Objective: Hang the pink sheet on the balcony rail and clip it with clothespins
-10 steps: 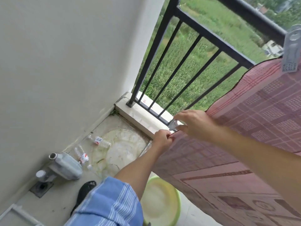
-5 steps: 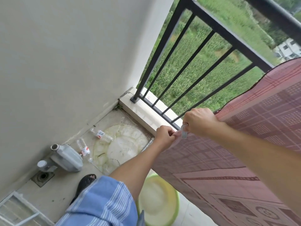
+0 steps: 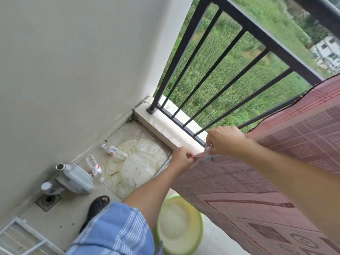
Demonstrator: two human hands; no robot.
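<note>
The pink patterned sheet point(image 3: 276, 162) hangs over the black balcony rail point(image 3: 272, 43) on the right and drapes down toward me. My left hand point(image 3: 182, 159) pinches the sheet's lower corner edge. My right hand point(image 3: 226, 140) holds a clear clothespin point(image 3: 208, 152) pointing down, its jaws at the sheet's edge just right of my left hand. Whether the pin bites the cloth I cannot tell.
A green-rimmed basin point(image 3: 179, 225) stands on the floor below my arms. Two plastic bottles point(image 3: 114, 151), a grey jug point(image 3: 75, 178) and a floor drain point(image 3: 48, 199) lie by the wall at left. My sandalled foot point(image 3: 98, 204) is near the basin.
The view has tilted down and the pin clipped on the top rail has left the frame. My right hand has turned the clothespin downward onto the sheet's edge beside my left hand.
</note>
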